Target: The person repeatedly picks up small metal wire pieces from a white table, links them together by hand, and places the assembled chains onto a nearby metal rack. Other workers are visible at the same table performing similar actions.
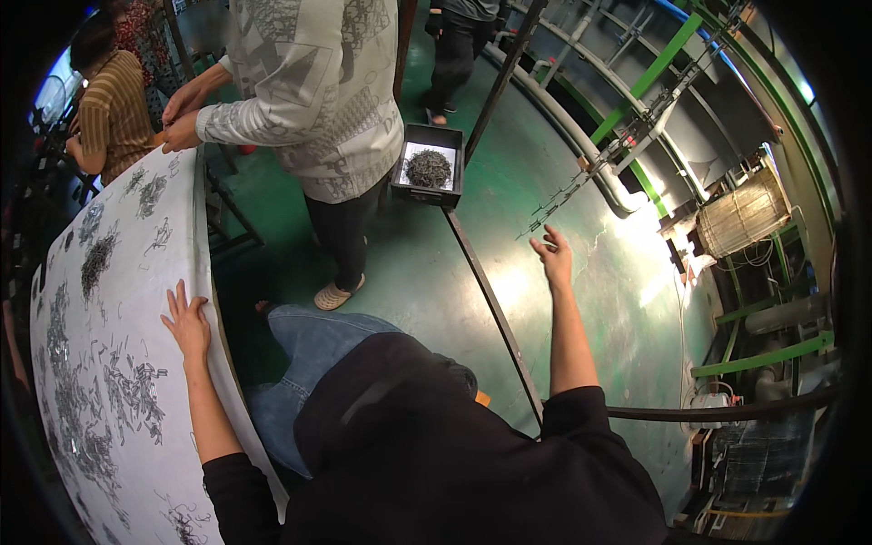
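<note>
My left hand [189, 325] lies with spread fingers on the white-covered table [202, 245], close to its right edge. Left of it, small dark wire-like pieces [136, 386] are scattered over the white surface in loose patches, too small to name. My right hand [553, 257] is raised over the floor on the right, fingers bent and apart, with nothing visible in them. Just beyond its fingertips is the lower end of a thin dark rack with small hook-like prongs [568, 191]; I see no clear contact between them.
A co-worker in a patterned light shirt [309, 100] stands at the table's far end; another in stripes [118, 109] is beyond. A black bin [427, 193] holds a dark heap. A metal bar [490, 304] crosses the green floor. Pipes [581, 136] and a wrapped drum [745, 213] are right.
</note>
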`<state>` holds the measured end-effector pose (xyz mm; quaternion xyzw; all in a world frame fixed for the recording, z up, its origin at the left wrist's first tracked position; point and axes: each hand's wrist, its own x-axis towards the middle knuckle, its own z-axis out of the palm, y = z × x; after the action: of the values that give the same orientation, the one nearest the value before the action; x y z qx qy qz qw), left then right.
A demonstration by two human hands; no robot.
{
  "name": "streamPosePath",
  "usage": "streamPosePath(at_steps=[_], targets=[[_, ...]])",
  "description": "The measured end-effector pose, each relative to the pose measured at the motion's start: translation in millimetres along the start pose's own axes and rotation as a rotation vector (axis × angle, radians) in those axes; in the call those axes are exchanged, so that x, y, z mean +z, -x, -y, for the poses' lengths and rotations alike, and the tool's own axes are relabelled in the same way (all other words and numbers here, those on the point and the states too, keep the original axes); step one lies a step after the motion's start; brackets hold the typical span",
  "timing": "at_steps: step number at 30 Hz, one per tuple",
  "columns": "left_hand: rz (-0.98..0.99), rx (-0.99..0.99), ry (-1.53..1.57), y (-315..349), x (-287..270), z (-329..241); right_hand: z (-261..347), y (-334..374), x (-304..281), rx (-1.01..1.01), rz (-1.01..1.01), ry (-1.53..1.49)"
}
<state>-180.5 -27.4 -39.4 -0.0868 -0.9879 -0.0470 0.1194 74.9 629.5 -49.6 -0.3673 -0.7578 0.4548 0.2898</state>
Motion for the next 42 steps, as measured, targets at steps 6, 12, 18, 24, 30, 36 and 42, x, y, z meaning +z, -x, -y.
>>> streamPosePath(at_steps=[6,12,18,24,30,36,42], targets=[[0.022,-0.014,-0.019,-2,1,4,1,15,36,-0.186,-0.27,-0.043],[0.02,-0.018,-0.029,-2,3,5,8,1,34,-0.168,-0.419,-0.057],[0.024,-0.025,-0.026,-3,3,4,7,-8,29,-0.149,-0.456,-0.046],[0.02,-0.024,-0.007,-2,6,6,9,-8,31,-0.169,-0.479,-0.009],[-0.008,0.004,-0.037,-2,8,7,7,-8,27,-0.194,-0.495,0.019],[0.005,-0.004,-0.05,-2,10,8,6,-5,20,-0.248,-0.504,-0.082],[-0.007,-0.004,-0.044,-3,13,10,5,2,9,-0.258,-0.521,0.041]])
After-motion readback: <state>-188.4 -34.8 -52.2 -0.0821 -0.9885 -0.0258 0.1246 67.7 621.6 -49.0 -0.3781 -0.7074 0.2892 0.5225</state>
